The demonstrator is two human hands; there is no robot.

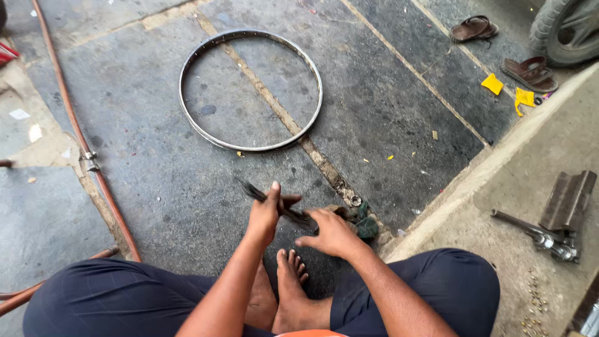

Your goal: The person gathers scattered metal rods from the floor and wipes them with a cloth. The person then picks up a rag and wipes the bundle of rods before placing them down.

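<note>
I sit cross-legged on a dark stone floor. Both hands hold a dark bundle of thin metal spokes [284, 206] just above my bare feet. My left hand [265, 215] grips the bundle near its far end, thumb up. My right hand [331, 234] closes around the near end. A bare metal wheel rim [315, 93] lies flat on the floor ahead of me, apart from both hands. A small dark green rag [365, 224] lies by my right hand.
An orange hose [75, 131] with a clamp runs along the left. On the raised ledge at right lie a metal tool [540, 234], a flat metal block [568, 200] and small nipples [536, 299]. Sandals [530, 72], yellow scraps [493, 83] and a tyre [564, 31] sit far right.
</note>
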